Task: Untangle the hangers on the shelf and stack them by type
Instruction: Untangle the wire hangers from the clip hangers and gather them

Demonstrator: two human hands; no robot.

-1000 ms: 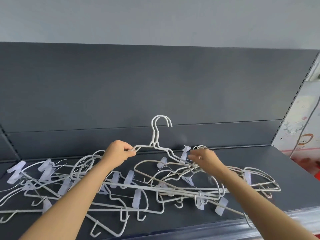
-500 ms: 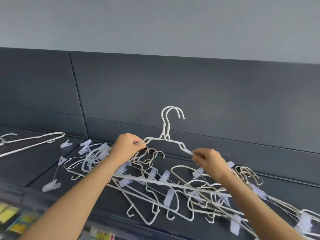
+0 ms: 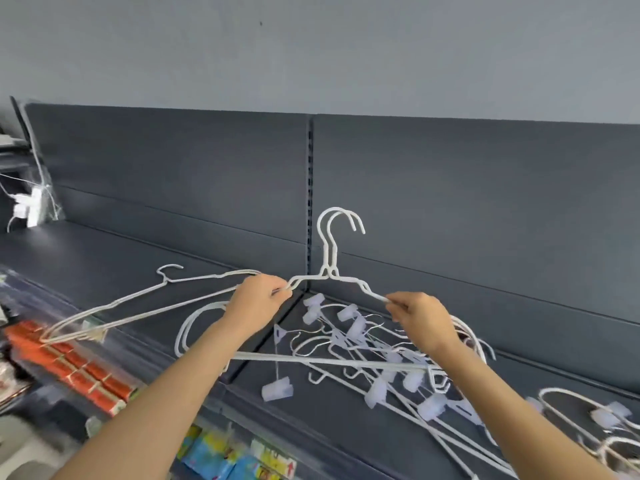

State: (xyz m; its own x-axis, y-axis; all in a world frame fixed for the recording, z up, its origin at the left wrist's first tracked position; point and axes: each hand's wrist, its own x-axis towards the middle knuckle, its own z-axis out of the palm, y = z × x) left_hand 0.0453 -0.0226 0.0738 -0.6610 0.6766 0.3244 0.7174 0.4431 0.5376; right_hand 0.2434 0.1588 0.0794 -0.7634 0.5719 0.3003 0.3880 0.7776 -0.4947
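Shop interior. The dark grey metal shelf has a panelled back wall and a slotted upright, as on retail display units. Below its front edge, a lower tier carries rows of orange packs and bright printed packets. White hangers lie loose on the shelf.

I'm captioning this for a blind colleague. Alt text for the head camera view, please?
Two hands hold a pair of white wire hangers upright above a dark shelf, the left hand gripping one shoulder and the right hand pinching the other. A tangle of clip hangers lies beneath, and plain hangers lie stacked to the left.
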